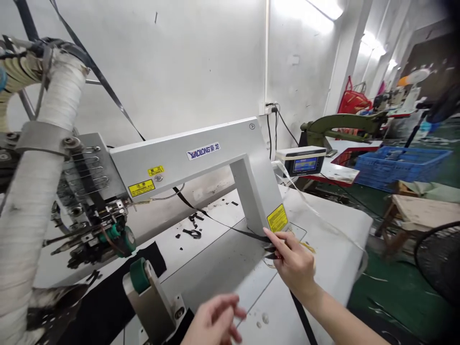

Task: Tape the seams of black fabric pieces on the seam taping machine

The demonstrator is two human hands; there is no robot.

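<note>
My right hand [293,261] is closed, pinching a narrow black strip [235,230] between thumb and forefinger beside the base of the machine arm. The strip comes from behind the grey sewing-type machine [187,153], and a black length hangs below my wrist over the table. Dark pointed tips, like small scissor blades, show under my fingers; a yellow loop [308,247] lies behind the hand. I cannot make out whether these belong together. At the bottom centre, my left hand [215,321] has loosely bent fingers apart, holding nothing. A post with a green roller [139,275] stands to its left.
Black scraps [194,233] lie on the white table [323,211]. Black fabric [108,297] spreads under the machine head [108,225]. A control screen [305,164] sits behind right. Further right are a blue crate [395,167], a wooden stool [413,211] and a fan [440,258].
</note>
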